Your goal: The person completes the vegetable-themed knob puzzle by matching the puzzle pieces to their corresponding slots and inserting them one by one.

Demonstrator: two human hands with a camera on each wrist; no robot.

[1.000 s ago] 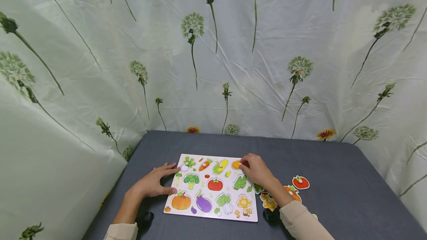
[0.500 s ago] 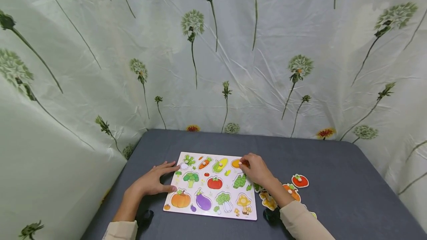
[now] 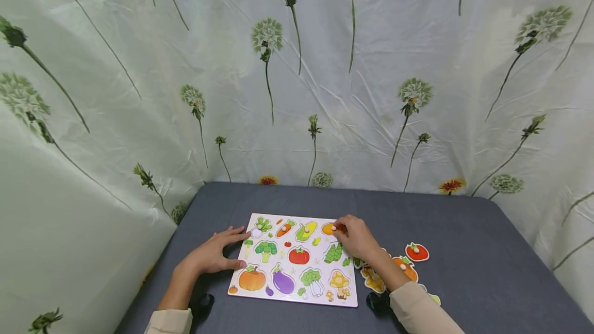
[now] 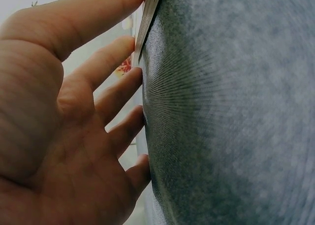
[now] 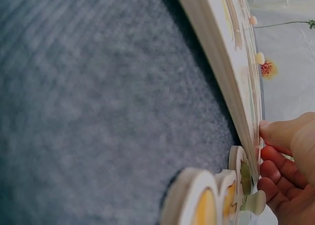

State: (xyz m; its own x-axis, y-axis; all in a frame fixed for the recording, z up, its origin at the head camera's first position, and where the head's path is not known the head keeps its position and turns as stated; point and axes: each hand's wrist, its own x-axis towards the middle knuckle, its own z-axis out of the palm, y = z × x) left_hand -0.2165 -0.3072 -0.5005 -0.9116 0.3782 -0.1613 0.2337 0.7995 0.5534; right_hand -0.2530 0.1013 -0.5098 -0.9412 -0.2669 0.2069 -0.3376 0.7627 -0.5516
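Note:
A white vegetable puzzle board (image 3: 278,294) lies on the dark grey table. My left hand (image 3: 211,251) rests at its left edge with the fingers spread; the left wrist view shows the thumb (image 4: 93,13) at the board's rim. My right hand (image 3: 358,237) is at the far right corner, finger and thumb pinching at an orange puzzle piece (image 3: 327,229) with a small knob. The hand partly hides that piece. Along the far row, knobbed turnip (image 3: 261,226), carrot (image 3: 285,229) and corn (image 3: 306,231) pieces sit in their slots.
Loose knobbed pieces lie right of the board, including a tomato (image 3: 417,252), a pumpkin (image 3: 406,269) and a yellow mushroom (image 3: 373,279), partly under my right forearm. Behind the table hangs a white curtain (image 3: 297,92) with a dandelion print.
My right hand shifts very slightly at the orange piece, whose knob now shows more clearly. My left hand and the board stay put.

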